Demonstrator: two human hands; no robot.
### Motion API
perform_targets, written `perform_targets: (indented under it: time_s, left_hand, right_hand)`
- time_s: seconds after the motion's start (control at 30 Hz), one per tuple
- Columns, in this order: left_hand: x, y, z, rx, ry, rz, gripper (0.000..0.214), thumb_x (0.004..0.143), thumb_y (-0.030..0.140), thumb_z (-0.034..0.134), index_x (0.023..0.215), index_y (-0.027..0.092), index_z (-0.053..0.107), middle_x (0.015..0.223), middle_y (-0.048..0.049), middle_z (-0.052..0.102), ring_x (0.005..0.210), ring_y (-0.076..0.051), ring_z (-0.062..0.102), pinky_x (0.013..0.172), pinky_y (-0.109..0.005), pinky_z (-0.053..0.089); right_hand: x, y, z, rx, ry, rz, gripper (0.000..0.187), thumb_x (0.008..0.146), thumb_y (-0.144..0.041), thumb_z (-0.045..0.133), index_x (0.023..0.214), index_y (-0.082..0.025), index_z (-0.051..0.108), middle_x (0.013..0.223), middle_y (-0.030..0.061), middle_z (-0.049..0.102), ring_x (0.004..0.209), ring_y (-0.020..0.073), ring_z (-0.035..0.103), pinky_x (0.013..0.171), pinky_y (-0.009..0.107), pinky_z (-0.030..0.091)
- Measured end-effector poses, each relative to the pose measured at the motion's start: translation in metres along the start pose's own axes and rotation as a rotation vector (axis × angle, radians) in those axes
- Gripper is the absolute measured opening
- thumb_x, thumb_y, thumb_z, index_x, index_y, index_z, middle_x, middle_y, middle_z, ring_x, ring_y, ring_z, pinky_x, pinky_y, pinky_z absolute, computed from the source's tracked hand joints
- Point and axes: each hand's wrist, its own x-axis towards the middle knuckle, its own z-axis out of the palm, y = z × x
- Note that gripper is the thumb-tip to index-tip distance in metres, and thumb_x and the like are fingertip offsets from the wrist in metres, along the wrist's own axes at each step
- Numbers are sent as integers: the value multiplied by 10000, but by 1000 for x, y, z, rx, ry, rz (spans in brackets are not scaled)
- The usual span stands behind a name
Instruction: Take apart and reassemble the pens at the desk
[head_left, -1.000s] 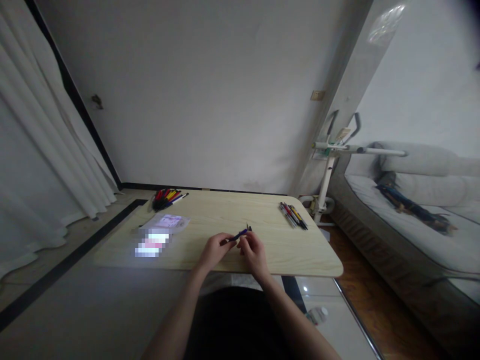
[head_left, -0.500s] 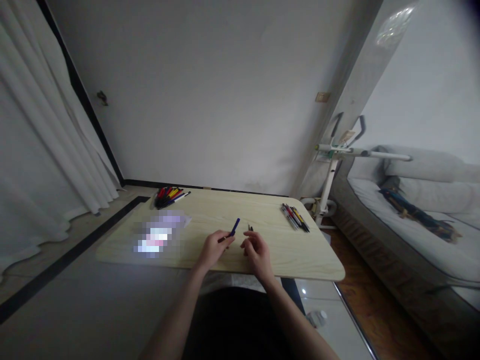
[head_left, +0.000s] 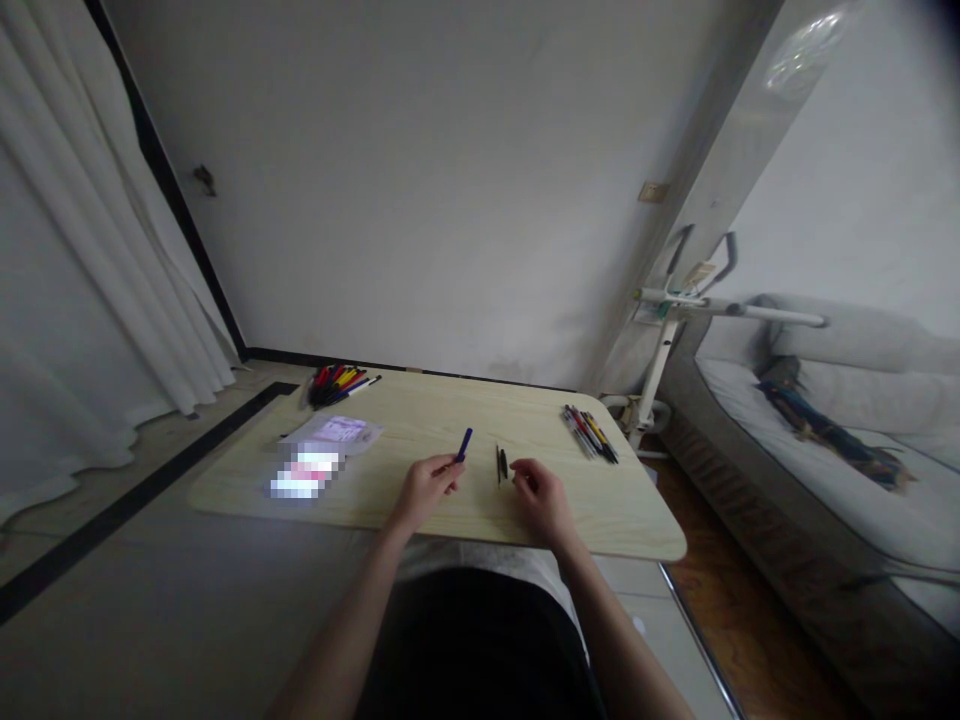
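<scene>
My left hand (head_left: pixel 424 490) pinches a blue pen barrel (head_left: pixel 464 444) that points up and away from me. My right hand (head_left: pixel 541 494) rests on the wooden table (head_left: pixel 420 510) with its fingers curled, just right of two small dark pen parts (head_left: pixel 500 464) lying on the tabletop. I cannot make out anything in the right hand's fingers. Both hands are near the table's front edge, in the middle.
A bundle of coloured pens (head_left: pixel 337 384) lies at the table's far left corner, a row of pens (head_left: pixel 590 432) at the far right. A plastic packet (head_left: pixel 330 435) lies left of my hands. A sofa (head_left: pixel 840 420) and an exercise machine (head_left: pixel 660 340) stand to the right.
My hands have come apart: the left kept the blue barrel, the right moved right and set the dark parts on the table.
</scene>
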Motion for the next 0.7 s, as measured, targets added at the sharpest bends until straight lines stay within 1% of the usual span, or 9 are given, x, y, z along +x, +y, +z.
perform_targets:
  time_s: [0.07, 0.2, 0.33, 0.57, 0.7]
  left_hand:
    - [0, 0, 0, -1, -2, 2, 310, 657, 364, 601, 856, 138, 671, 648, -27, 626, 473, -90, 496, 442, -190, 378]
    - [-1, 2, 0, -10, -17, -7, 313, 651, 364, 608, 856, 135, 672, 649, -29, 621, 481, -94, 494, 449, -193, 379]
    - [-1, 4, 0, -18, -31, 2, 313, 659, 361, 600, 863, 134, 671, 644, -27, 619, 485, -93, 491, 456, -195, 381]
    - [-1, 3, 0, -5, -31, 9, 320, 662, 371, 595, 859, 130, 669, 653, -30, 617, 493, -89, 485, 459, -190, 376]
    - [-1, 2, 0, 3, -38, 4, 353, 660, 392, 585, 871, 121, 665, 659, -33, 613, 492, -87, 482, 454, -190, 375]
  right_hand:
    - [-1, -2, 1, -64, -23, -36, 214, 743, -191, 429, 838, -163, 618, 694, 35, 608, 529, 128, 497, 528, 243, 393]
    - [-3, -5, 3, -180, -51, -97, 243, 740, -146, 422, 853, -173, 636, 769, 57, 610, 653, 153, 538, 616, 255, 410]
    - [-4, -4, 3, -278, -97, -98, 270, 746, -133, 425, 889, -194, 646, 774, 53, 599, 685, 156, 549, 639, 248, 408]
    - [-5, -7, 4, -370, -150, -92, 275, 764, -148, 438, 935, -207, 645, 813, 52, 598, 702, 146, 562, 648, 225, 395]
    - [-6, -11, 3, -446, -196, -77, 264, 796, -184, 421, 933, -220, 644, 782, 38, 583, 702, 131, 558, 650, 209, 382]
